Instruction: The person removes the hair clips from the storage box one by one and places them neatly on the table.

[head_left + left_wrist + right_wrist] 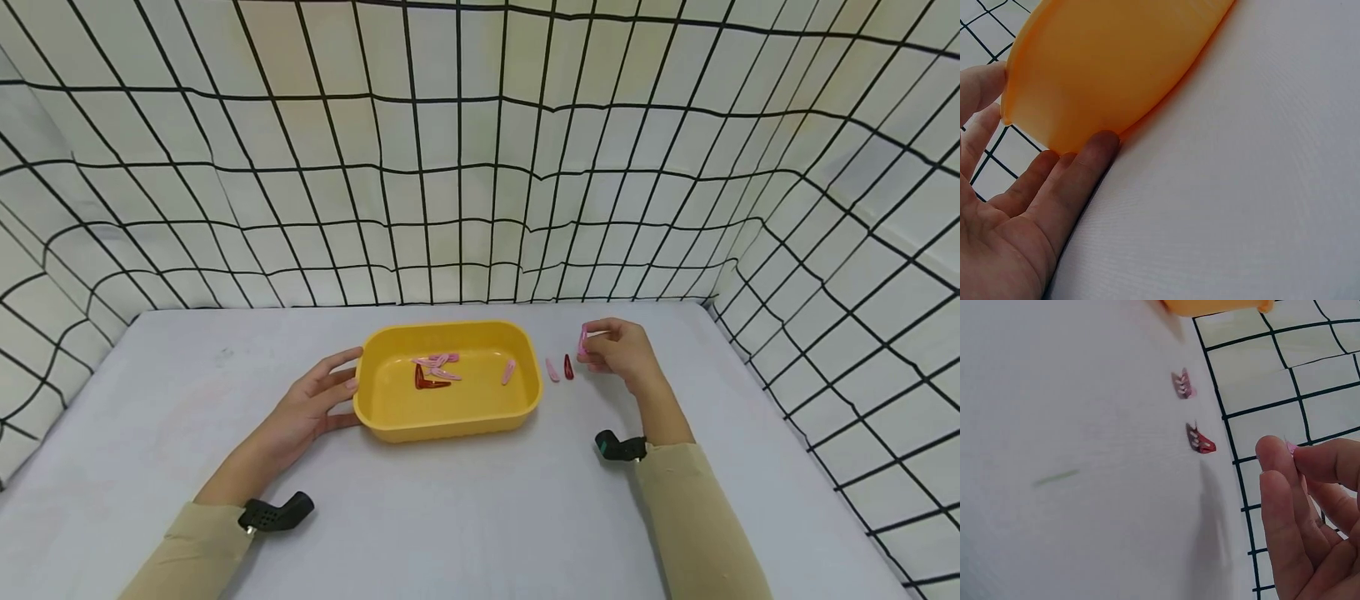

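Note:
My left hand (311, 404) rests against the left end of a yellow plastic tray (447, 433), its fingers loosely extended. In the left wrist view, the fingertips touch the tray's outer wall. To the right of the tray, my right hand (618, 350) pinches a pink hair clip (582, 340) just above the table; only a sliver of that clip (1291, 447) shows in the right wrist view. Between this hand and the tray lie a pink clip (552, 370) and a red clip (568, 367), side by side. Several pink clips (435, 362) and red clips (433, 384) lie inside the tray.
Under everything is a white tabletop (465, 517). Black wire mesh (457, 208) in front of white sheeting rises behind the table and along both sides. A faint green streak (1055, 478) marks the surface in the right wrist view.

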`<state>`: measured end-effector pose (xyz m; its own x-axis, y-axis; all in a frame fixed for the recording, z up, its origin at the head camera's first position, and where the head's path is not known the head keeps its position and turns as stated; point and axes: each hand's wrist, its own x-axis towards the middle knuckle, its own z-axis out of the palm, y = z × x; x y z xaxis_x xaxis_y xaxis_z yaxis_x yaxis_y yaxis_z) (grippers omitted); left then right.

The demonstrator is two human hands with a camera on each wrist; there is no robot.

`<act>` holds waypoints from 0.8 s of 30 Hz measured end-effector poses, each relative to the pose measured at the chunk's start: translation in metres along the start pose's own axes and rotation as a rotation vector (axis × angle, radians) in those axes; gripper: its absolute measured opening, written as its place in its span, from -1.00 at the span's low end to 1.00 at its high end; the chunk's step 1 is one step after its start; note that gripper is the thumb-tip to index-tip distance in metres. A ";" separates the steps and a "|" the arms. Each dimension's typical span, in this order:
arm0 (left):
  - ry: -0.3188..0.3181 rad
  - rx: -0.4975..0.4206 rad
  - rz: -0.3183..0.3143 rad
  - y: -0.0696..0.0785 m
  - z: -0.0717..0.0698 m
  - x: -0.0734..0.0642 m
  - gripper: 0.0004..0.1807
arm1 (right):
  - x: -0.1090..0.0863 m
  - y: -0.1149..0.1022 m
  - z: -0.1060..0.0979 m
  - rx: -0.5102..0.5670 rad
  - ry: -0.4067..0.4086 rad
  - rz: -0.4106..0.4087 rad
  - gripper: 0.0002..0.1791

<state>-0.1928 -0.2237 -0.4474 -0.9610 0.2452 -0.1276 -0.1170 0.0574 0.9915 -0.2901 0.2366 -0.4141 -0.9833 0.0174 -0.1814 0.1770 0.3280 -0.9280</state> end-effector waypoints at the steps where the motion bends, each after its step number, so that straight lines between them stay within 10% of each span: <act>1: 0.002 0.000 -0.002 0.000 0.000 0.000 -0.35 | 0.001 0.001 0.000 -0.013 -0.002 0.002 -0.62; 24: -0.004 0.002 0.006 -0.003 -0.002 0.001 -0.35 | 0.003 0.010 -0.003 -0.287 0.007 0.026 -0.64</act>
<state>-0.1942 -0.2254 -0.4503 -0.9608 0.2490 -0.1217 -0.1108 0.0574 0.9922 -0.2914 0.2431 -0.4233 -0.9790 0.0361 -0.2008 0.1840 0.5813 -0.7926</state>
